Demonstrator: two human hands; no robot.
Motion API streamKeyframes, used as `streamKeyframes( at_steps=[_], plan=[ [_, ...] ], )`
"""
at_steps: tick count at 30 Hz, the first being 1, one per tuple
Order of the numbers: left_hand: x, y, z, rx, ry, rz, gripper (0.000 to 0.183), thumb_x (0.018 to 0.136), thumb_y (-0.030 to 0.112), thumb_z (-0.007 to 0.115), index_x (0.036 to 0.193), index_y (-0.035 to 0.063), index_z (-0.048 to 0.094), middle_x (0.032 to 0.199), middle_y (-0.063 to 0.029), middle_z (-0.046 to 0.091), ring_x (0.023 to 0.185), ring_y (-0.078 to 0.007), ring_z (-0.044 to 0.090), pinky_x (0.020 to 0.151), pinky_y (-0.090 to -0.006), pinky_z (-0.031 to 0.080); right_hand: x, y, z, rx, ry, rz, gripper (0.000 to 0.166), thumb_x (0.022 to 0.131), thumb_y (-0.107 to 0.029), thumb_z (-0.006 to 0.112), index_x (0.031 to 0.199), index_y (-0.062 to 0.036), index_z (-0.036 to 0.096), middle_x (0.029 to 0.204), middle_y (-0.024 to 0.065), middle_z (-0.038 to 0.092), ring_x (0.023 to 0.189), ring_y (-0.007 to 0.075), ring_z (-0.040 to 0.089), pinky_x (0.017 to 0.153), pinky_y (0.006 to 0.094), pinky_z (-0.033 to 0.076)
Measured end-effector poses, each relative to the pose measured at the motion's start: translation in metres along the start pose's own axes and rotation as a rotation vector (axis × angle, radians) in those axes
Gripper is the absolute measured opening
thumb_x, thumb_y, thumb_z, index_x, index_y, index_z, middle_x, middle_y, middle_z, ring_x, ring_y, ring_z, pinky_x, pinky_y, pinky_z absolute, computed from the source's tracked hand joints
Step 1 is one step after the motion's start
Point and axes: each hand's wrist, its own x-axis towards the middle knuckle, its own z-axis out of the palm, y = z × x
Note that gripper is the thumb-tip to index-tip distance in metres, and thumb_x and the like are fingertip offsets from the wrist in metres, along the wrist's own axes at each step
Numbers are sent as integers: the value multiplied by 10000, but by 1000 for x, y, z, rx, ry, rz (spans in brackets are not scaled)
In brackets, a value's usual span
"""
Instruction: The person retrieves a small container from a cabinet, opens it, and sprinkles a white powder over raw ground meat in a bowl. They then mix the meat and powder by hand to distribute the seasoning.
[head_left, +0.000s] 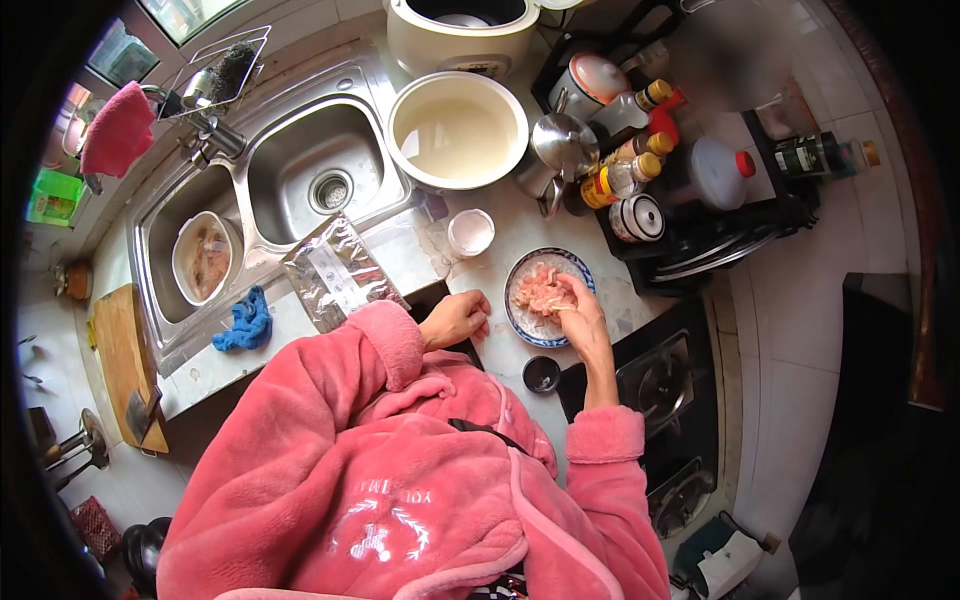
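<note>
My right hand (586, 319) is over a blue-rimmed plate (541, 341), its fingers pressed into a heap of pale pink raw meat pieces (541, 289). The fingertips are partly hidden in the meat. To the left of the plate, my left hand (456, 319) rests loosely curled at the counter's edge, with nothing visible in it. A small white tub (471, 232) with whitish contents stands just beyond it. Below the plate sits a small dark round cup or lid (541, 374).
A double steel sink (315, 161) holds a white bowl (206, 255) in its left basin. Beside it are a silvery bag (341, 274) and blue cloth (247, 319). Farther back stand a liquid-filled pot (459, 131), steel kettle (562, 142) and bottles (611, 184). A gas hob (660, 375) lies right.
</note>
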Motion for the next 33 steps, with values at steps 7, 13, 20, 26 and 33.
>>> streamKeyframes(
  at_steps=[7, 13, 20, 26, 33],
  plan=[
    [0, 3, 0, -6, -9, -3, 127, 961, 37, 485, 1048, -41, 535, 832, -102, 709, 738, -170, 705, 711, -305, 573, -7, -1, 0, -142, 17, -295, 274, 717, 86, 562, 940, -35, 666, 1229, 190, 580, 1067, 279, 609, 953, 322, 470],
    [0, 1, 0, -26, -9, -4, 129, 963, 35, 481, 1051, -45, 533, 831, -102, 708, 744, -169, 705, 716, -305, 572, 7, 8, -2, -144, 24, -179, 163, 694, 58, 553, 784, -3, 674, 1334, 217, 527, 1134, 303, 594, 971, 349, 468],
    [-1, 1, -1, -22, -15, 17, 127, 964, 30, 474, 1050, -45, 528, 834, -102, 705, 744, -170, 700, 715, -305, 571, -9, -12, -8, -405, -86, -213, 581, 675, -174, 807, 1222, -125, 616, 1394, 191, 500, 1238, 405, 504, 1041, 421, 425],
    [0, 2, 0, -26, -14, 3, 119, 963, 29, 481, 1042, -45, 529, 830, -102, 704, 739, -170, 699, 715, -303, 569, -7, 5, 15, -608, 107, -272, 600, 692, -8, 719, 1255, -158, 580, 1236, 162, 548, 1080, 387, 548, 964, 456, 459],
    [-1, 3, -1, -21, -14, 13, 118, 963, 27, 481, 1044, -42, 532, 834, -101, 707, 741, -165, 700, 713, -300, 569, 7, 37, 14, -282, 94, -257, 413, 704, 49, 638, 1096, -77, 646, 1264, 202, 548, 1051, 374, 595, 913, 400, 497]
  ],
)
